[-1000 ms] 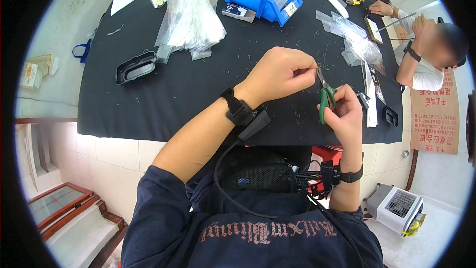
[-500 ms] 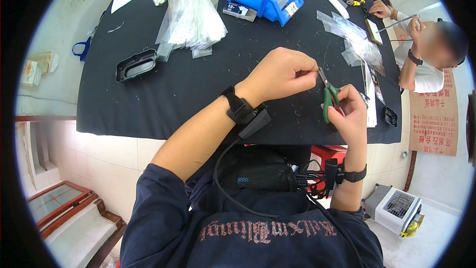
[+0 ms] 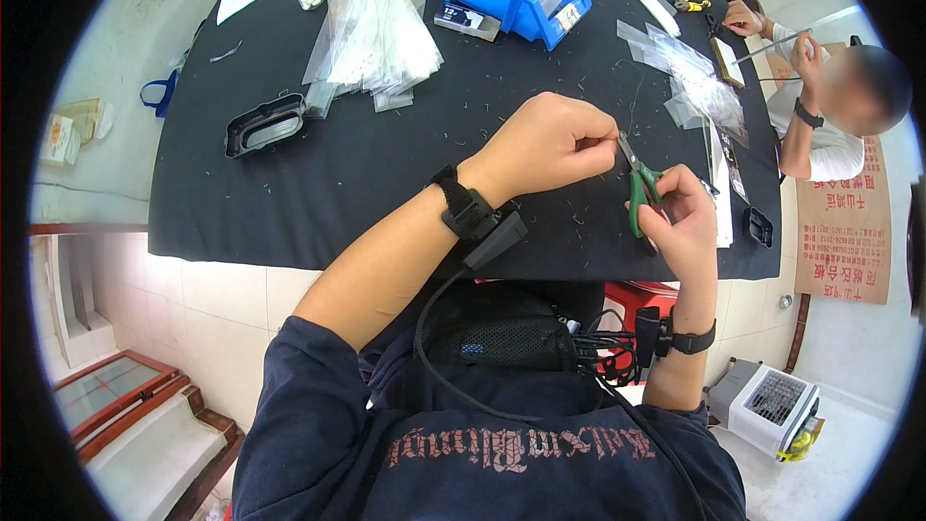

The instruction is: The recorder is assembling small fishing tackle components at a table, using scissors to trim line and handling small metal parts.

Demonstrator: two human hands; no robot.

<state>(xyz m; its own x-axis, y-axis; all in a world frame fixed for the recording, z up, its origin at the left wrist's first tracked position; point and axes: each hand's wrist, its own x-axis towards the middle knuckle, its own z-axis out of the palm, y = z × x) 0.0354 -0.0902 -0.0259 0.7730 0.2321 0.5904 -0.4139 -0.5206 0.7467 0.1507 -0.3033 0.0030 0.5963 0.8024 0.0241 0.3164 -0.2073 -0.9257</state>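
Observation:
Green-handled scissors (image 3: pixel 640 195) are gripped in my right hand (image 3: pixel 681 217), with fingers through the handle loops. Their metal blades point up and left, right by the fingertips of my left hand (image 3: pixel 555 143). That hand is closed in a pinch; whatever it holds is too small or hidden to name. A thin dark thread (image 3: pixel 637 96) lies on the cloth beyond the blades. Both hands are over the black tablecloth (image 3: pixel 405 193), and a black strap sits on each wrist.
Clear plastic sleeves (image 3: pixel 381 39) lie in a pile at the far left, beside a black tray (image 3: pixel 265 125). A blue bin (image 3: pixel 511 0) stands at the back. More clear bags (image 3: pixel 699 82) lie to the right, near yellow-handled pliers (image 3: pixel 692 1). A co-worker (image 3: pixel 830 125) sits at the right edge.
My right hand with the scissors has shifted very slightly. My left hand stays in place. The co-worker's head and arms have moved a little.

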